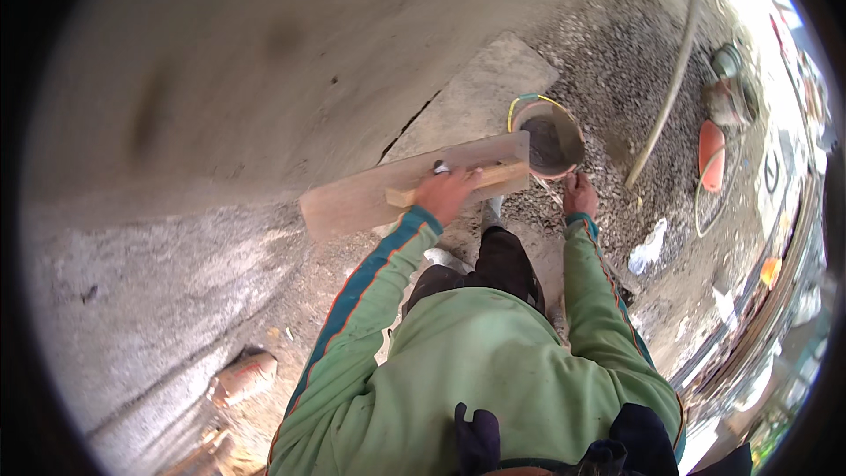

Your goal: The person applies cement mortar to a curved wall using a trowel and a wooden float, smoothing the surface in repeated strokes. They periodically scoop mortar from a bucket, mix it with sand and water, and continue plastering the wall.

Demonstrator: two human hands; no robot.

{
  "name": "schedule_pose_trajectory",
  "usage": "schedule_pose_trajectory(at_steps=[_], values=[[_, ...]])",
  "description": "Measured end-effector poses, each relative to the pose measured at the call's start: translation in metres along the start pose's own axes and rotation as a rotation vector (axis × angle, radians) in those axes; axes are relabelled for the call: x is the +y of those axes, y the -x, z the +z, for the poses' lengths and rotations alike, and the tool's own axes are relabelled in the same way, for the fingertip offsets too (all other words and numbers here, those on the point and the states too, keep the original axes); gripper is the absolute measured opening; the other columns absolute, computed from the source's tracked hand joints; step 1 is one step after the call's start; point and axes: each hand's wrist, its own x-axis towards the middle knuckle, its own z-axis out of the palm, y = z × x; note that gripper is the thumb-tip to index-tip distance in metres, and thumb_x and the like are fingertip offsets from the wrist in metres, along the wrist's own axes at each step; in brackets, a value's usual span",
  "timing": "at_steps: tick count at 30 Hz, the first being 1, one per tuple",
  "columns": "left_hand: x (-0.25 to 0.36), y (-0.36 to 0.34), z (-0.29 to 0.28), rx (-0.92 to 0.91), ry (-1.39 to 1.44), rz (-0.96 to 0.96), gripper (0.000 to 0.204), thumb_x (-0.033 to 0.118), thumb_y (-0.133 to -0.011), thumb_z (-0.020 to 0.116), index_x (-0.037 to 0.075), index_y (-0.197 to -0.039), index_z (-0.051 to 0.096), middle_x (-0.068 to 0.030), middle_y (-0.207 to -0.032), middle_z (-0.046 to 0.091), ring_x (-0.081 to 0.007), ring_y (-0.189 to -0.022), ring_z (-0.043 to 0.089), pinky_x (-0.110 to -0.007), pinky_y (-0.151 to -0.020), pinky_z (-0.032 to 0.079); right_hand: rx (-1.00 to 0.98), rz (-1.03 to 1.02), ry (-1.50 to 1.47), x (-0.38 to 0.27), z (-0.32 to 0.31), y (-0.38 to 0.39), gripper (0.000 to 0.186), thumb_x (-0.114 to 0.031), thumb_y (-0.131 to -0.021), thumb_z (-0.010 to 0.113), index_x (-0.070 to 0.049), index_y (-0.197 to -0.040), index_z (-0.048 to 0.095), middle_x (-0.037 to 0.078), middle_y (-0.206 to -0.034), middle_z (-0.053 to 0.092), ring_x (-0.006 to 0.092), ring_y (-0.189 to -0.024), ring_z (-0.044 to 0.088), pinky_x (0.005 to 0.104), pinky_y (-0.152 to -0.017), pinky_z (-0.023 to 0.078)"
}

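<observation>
My left hand (448,194) is closed around the wooden handle bar (500,174) of a long flat plastering float (344,207). The float's board is tilted beside the wall and its right end overlaps the bucket's near left edge. A round bucket (577,130) with a yellow-green handle stands ahead of me, with grey wet mortar (546,143) inside. My right hand (580,195) is closed just at the near right side of the bucket. Whether it grips the rim or a small tool cannot be made out.
A plastered wall (220,106) fills the left. Gravel (608,79) lies beyond the bucket, crossed by a pole or hose (674,79). Farther right are a dirty bucket (730,101), a red-orange container (711,154) and a white plastic bag (649,247). A torn sack (244,377) lies lower left.
</observation>
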Motion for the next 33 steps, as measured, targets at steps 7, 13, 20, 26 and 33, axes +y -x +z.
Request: schedule_pose_trajectory(at_steps=[7, 13, 20, 26, 33], values=[[0.018, -0.017, 0.016, -0.077, -0.335, 0.123, 0.037, 0.016, -0.087, 0.053, 0.012, -0.123, 0.063, -0.0087, -0.103, 0.064, -0.0271, -0.091, 0.064, -0.042, -0.075, 0.048, 0.208, -0.873, -0.011, -0.146, -0.059, 0.073, 0.040, -0.017, -0.083, 0.066, -0.014, -0.122, 0.063, 0.013, -0.102, 0.065, 0.0342, -0.095, 0.061, 0.0476, -0.083, 0.049], [0.031, -0.016, -0.002, -0.064, -0.345, 0.156, 0.036, 0.018, -0.090, 0.052, 0.012, -0.124, 0.062, -0.0098, -0.101, 0.064, -0.0264, -0.096, 0.063, -0.043, -0.073, 0.048, 0.139, -0.971, 0.379, -0.133, -0.073, 0.040, 0.037, -0.019, -0.083, 0.064, -0.019, -0.120, 0.063, 0.008, -0.106, 0.062, 0.0308, -0.107, 0.057, 0.0441, -0.090, 0.046], [-0.013, 0.048, 0.000, -0.021, -0.244, -0.040, 0.042, 0.015, -0.090, 0.049, 0.016, -0.132, 0.057, -0.0120, -0.112, 0.064, -0.0304, -0.099, 0.063, -0.046, -0.074, 0.049, -0.051, -0.239, 0.574, 0.022, -0.067, -0.025, 0.027, -0.030, -0.091, 0.051, -0.015, -0.109, 0.065, 0.016, -0.115, 0.066, 0.0390, -0.110, 0.060, 0.0504, -0.088, 0.049], [-0.065, 0.151, 0.065, -0.024, 0.102, -0.446, 0.060, 0.001, -0.081, 0.052, 0.014, -0.139, 0.049, -0.0154, -0.121, 0.062, -0.0382, -0.105, 0.060, -0.050, -0.086, 0.050, -0.118, -0.058, -0.140, 0.196, 0.061, -0.012, 0.038, -0.031, -0.084, 0.061, -0.009, -0.116, 0.064, 0.020, -0.095, 0.069, 0.0356, -0.086, 0.067, 0.0483, -0.076, 0.051], [-0.088, 0.203, 0.137, -0.057, 0.160, -0.722, 0.073, 0.000, -0.079, 0.055, 0.017, -0.148, 0.037, -0.0172, -0.124, 0.059, -0.0415, -0.104, 0.061, -0.049, -0.087, 0.050, -0.484, 0.784, -0.922, 0.282, 0.126, 0.071, 0.019, -0.034, -0.093, 0.052, -0.015, -0.093, 0.055, 0.004, -0.060, 0.048, 0.0211, -0.048, 0.051, 0.0356, -0.039, 0.039]])
